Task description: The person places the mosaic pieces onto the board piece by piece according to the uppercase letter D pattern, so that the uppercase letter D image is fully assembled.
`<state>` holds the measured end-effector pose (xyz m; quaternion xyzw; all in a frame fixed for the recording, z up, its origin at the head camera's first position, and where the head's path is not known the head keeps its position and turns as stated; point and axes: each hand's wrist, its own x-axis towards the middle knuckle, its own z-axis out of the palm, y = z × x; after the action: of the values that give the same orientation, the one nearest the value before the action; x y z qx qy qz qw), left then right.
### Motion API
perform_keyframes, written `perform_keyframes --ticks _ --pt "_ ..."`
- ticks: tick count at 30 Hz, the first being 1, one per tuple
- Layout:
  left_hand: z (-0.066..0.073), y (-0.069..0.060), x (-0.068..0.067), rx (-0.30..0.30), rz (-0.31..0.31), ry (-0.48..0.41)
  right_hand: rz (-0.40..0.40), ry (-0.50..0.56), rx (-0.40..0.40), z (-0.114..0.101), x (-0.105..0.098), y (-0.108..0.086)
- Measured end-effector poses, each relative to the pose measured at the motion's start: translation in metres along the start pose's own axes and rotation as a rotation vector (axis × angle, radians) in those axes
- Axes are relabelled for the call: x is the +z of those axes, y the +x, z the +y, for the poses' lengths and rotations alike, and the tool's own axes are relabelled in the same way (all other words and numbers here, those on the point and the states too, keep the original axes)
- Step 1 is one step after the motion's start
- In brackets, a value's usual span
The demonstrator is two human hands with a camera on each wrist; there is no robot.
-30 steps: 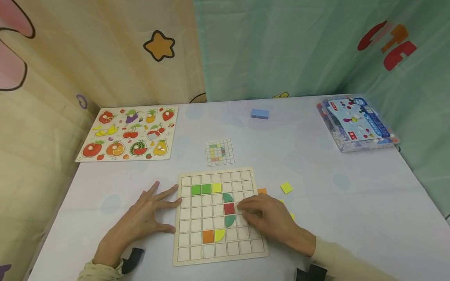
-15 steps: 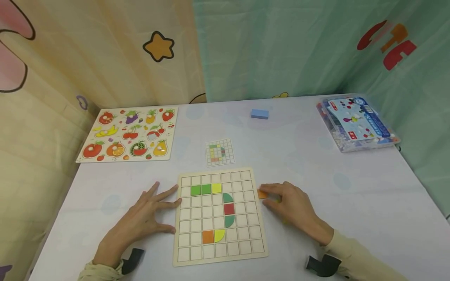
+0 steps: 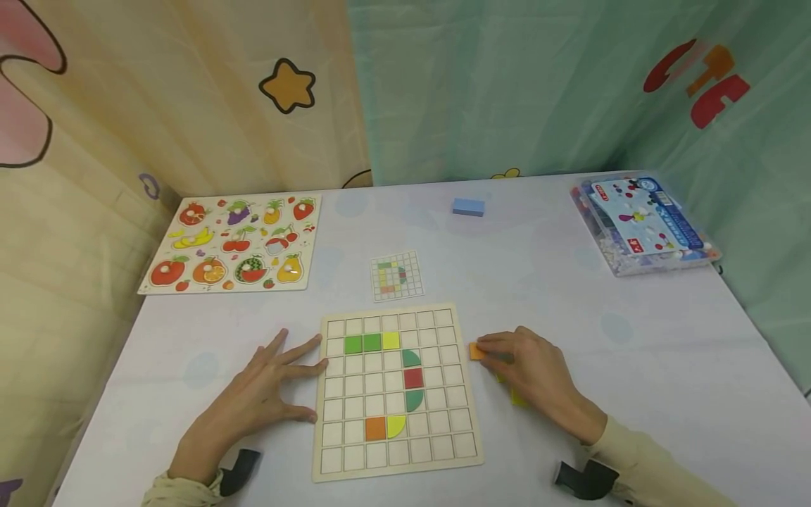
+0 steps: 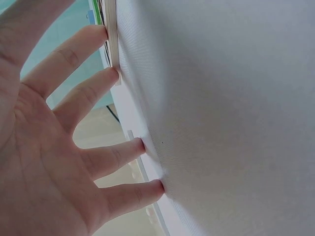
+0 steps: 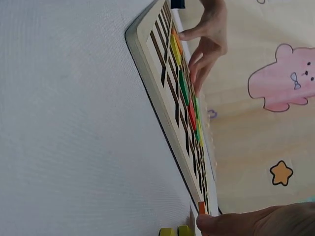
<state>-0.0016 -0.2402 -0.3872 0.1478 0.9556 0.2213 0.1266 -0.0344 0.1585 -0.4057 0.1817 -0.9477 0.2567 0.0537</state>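
Observation:
A wooden grid board [image 3: 437,451] lies flat on the table. In its cells sit two green square tiles [image 3: 362,343], a yellow square [image 3: 391,340], a red square [image 3: 414,378], an orange square [image 3: 375,428], two teal rounded pieces [image 3: 415,401] and a yellow rounded piece [image 3: 395,426]. With fingers spread, my left hand [image 3: 262,391] touches the board's left edge at the fingertips. Just right of the board my right hand [image 3: 535,373] pinches an orange tile [image 3: 476,351] between thumb and fingers. Yellow tiles [image 3: 518,398] lie partly hidden beneath that hand.
A small printed pattern card [image 3: 396,275] lies behind the board. Farther back are a fruit puzzle board [image 3: 212,243] on the left, a blue block [image 3: 468,206], and a clear plastic case [image 3: 646,222] on the right. Curtains [image 3: 538,84] hang behind the table.
My right hand has moved right, from over the board to beside it, and taken hold of the orange tile, which has shifted slightly right. The left hand stays in place.

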Motion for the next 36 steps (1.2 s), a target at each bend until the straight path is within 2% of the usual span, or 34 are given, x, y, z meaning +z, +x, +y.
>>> perform_keyframes --ticks 6,14,20,29,36 --pt "0.001 0.000 0.000 0.001 -0.001 0.005 0.034 0.069 -0.048 -0.002 -0.001 -0.003" --pt "0.000 0.000 0.000 0.010 0.005 -0.008 0.035 0.157 -0.119 -0.015 0.008 -0.007" --pt "-0.001 0.000 0.001 -0.007 -0.005 -0.017 -0.023 0.241 -0.166 -0.030 0.016 -0.009" --pt "-0.002 -0.001 0.001 -0.027 -0.016 -0.016 -0.148 0.357 -0.307 -0.064 0.042 -0.014" --pt "-0.002 0.000 0.001 -0.008 -0.014 -0.018 -0.161 0.374 -0.420 -0.086 0.059 -0.014"
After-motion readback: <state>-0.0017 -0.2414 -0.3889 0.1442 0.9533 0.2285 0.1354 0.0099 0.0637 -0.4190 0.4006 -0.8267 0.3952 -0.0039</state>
